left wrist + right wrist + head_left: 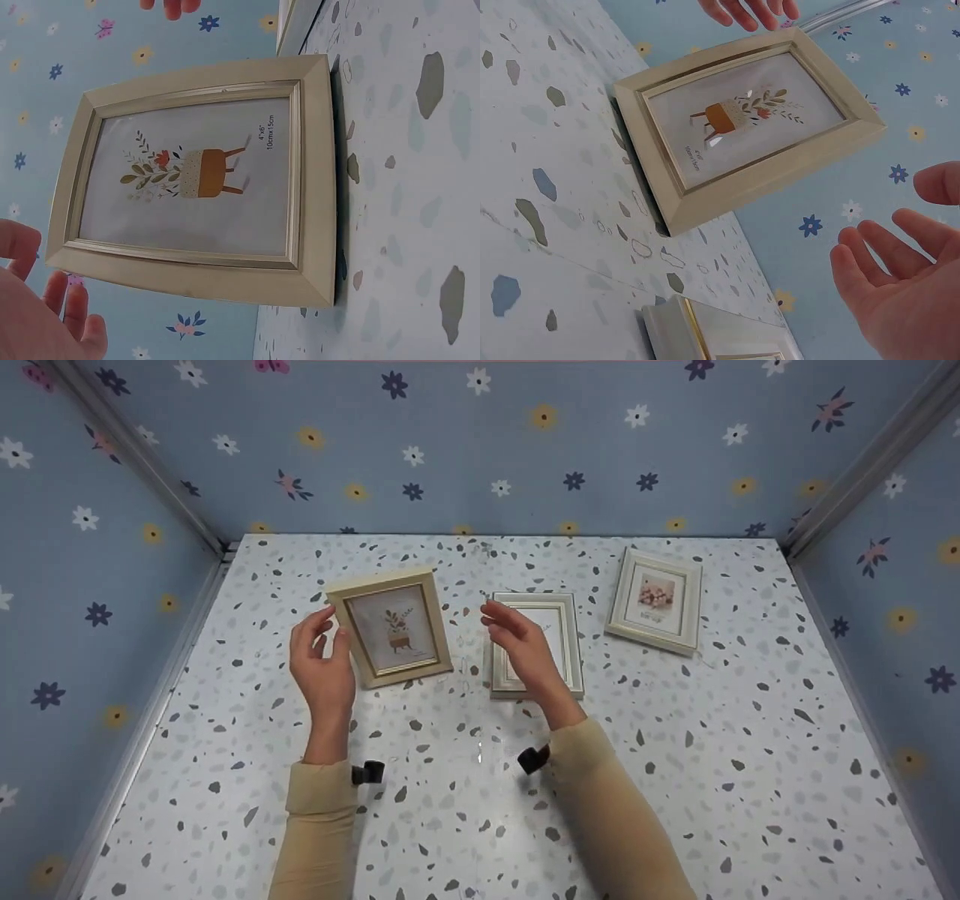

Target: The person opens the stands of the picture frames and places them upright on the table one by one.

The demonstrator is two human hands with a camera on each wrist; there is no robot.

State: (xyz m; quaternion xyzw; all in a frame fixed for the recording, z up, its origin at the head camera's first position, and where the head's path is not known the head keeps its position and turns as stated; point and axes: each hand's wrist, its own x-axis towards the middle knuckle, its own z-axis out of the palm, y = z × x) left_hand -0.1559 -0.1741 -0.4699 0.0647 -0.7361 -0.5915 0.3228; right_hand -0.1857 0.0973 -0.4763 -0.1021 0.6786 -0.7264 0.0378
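A cream picture frame point(442, 637) with a potted-plant print stands upright, leaning back a little, on the speckled tabletop. My left hand point(324, 667) is beside its left edge, fingers relaxed and fingertips close to the frame's upper corner. In the left wrist view the same picture frame point(319, 187) shows its full front, with the left hand point(45, 315) at its side. My right hand point(529, 652) hovers over a second, whitish picture frame point(574, 660), covering part of its picture. Loosely bent fingers of the right hand point(907, 285) hold nothing in the right wrist view.
A third picture frame point(616, 615), pale with a pink flower print, lies at the back right of the speckled table point(720, 780). Blue flowered panels point(450, 442) wall the table at the back and on both sides.
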